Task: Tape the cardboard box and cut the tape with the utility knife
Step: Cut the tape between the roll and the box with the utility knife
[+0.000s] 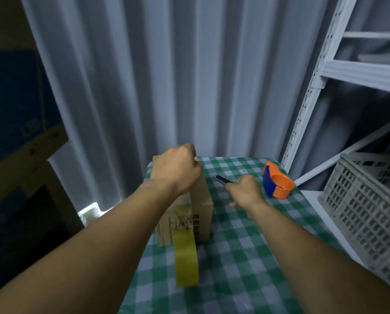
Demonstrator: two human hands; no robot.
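Observation:
A small brown cardboard box (201,207) stands on the green-and-white checked table (239,257). My left hand (177,168) rests closed on the box's top. A strip of yellowish tape (186,259) hangs down the box's near side and trails onto the cloth toward me. To the right of the box, my right hand (245,189) grips a dark utility knife (223,179), whose tip points left toward the box's upper right edge. An orange-and-blue tape dispenser (278,183) sits behind my right hand.
A grey plastic crate (368,214) stands at the right, beside white metal shelving (312,87). Grey curtains hang behind the table. Large cardboard boxes (19,109) are stacked at the left. A white object (91,211) lies left of the table.

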